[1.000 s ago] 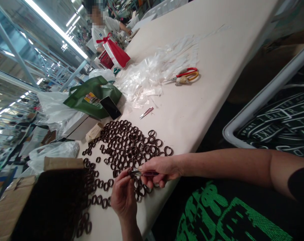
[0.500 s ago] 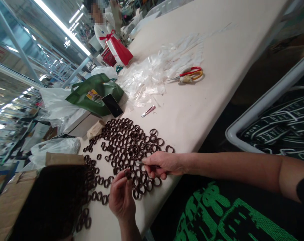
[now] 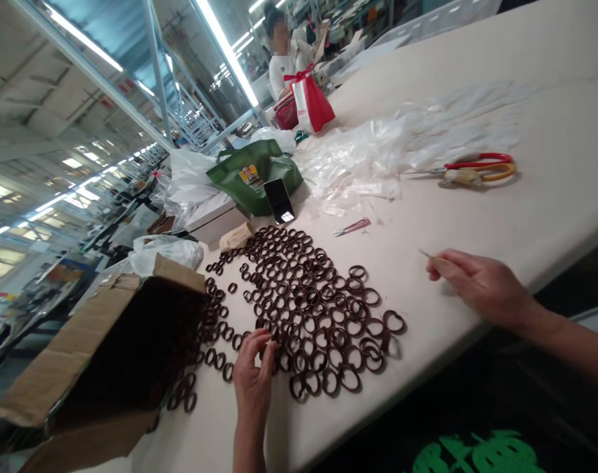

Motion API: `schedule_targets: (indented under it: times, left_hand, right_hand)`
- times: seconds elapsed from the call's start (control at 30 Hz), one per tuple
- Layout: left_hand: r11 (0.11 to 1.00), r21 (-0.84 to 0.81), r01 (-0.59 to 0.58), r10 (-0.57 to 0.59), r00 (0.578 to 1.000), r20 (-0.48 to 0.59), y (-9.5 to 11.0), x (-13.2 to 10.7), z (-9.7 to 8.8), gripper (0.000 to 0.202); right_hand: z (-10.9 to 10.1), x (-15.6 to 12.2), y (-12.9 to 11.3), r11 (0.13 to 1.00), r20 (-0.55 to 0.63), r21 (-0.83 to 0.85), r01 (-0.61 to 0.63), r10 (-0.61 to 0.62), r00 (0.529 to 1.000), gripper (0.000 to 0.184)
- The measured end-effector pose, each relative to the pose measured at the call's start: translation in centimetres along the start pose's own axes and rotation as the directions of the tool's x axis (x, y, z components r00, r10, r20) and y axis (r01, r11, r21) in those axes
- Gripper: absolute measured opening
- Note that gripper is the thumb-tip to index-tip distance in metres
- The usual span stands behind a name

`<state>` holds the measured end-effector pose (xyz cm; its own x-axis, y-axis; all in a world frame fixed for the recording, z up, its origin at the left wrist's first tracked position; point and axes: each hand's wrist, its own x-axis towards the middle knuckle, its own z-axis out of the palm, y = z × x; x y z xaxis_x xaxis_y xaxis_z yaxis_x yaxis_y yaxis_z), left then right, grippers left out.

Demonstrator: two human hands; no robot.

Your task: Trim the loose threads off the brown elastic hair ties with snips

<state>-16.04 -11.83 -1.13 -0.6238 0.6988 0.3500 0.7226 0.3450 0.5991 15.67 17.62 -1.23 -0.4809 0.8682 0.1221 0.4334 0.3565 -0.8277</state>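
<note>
Left hand: The person's left hand [image 3: 253, 381] comes up from the near edge of the counter [image 3: 476, 217]. Its fingertips are drawn into a narrow pinch on a dark ring [image 3: 265, 343] at the near side of the heap. The detail is small here, so the grip seems closed on the ring rather than plainly showing it.
Right hand: The right hand [image 3: 479, 284] rests on the counter well apart from the left, off to the right of the rings. Its fingers are closed around a thin metal tool [image 3: 424, 253], whose tip pokes out toward the far side.
Rings: A heap of rings [image 3: 309, 295], all dark brown loops, spreads flat over the counter between the two hands and the clutter beyond. Some overlap, and a few strays lie at the edges.
Box: An open cardboard box [image 3: 106, 341] lies on its side at the left, its dark mouth touching the heap's left edge.
Behind the heap: A green bag [image 3: 244, 172] has a black phone [image 3: 280, 200] leaning against it, with a white box [image 3: 215, 215] just beside them.
Cutting tools: Small pink snips [image 3: 352, 227] lie just past the heap. Scissors with red and yellow handles [image 3: 479, 169] lie farther right.
Plastic: Clear plastic bags [image 3: 368, 154] lie in a loose drift between the green bag and the scissors.
Far end: A red bag [image 3: 313, 104] stands on the counter near another person [image 3: 292, 62] in white.
</note>
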Motion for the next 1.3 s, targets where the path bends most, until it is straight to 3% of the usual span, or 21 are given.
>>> schedule_targets:
  times: [0.13, 0.23, 0.4, 0.63, 0.8, 1.07, 1.3]
  left_hand:
    - [0.996, 0.067, 0.063, -0.058, 0.995, -0.079, -3.3, 2.8, -1.1, 0.025]
    - [0.99, 0.117, 0.081, -0.073, 0.994, -0.078, -5.9, 5.6, -1.7, 0.026]
    - [0.978, 0.204, 0.04, -0.057, 0.995, 0.08, -8.4, 9.7, -1.3, 0.024]
    - [0.939, 0.342, -0.021, -0.073, 0.963, 0.26, -8.7, 13.2, -1.1, 0.015]
    - [0.917, 0.398, 0.0, -0.108, 0.963, 0.247, -8.4, 13.3, -1.2, 0.01]
    - [0.942, 0.316, 0.114, -0.143, 0.987, 0.07, -8.2, 10.8, -2.8, 0.012]
    - [0.985, 0.159, 0.064, -0.089, 0.983, 0.16, -6.2, 7.7, -1.9, 0.021]
  right_hand:
    - [0.0, -0.5, 2.5, 0.995, -0.035, -0.102, 0.017, -0.021, 0.999, 0.042]
    - [0.4, -0.8, 3.1, 0.982, -0.049, -0.173, 0.073, -0.082, 0.995, 0.038]
    - [0.9, -0.8, 3.6, 0.964, -0.087, -0.22, 0.149, -0.171, 0.981, 0.04]
    - [1.0, -0.7, 4.0, 0.924, -0.12, -0.307, 0.229, -0.277, 0.953, 0.04]
    - [0.9, -0.8, 4.3, 0.907, -0.13, -0.333, 0.258, -0.316, 0.94, 0.033]
    - [1.0, -0.7, 4.6, 0.914, -0.162, -0.337, 0.228, -0.295, 0.942, 0.028]
    - [1.2, -1.4, 6.2, 0.944, -0.214, -0.323, 0.066, -0.141, 0.967, 0.027]
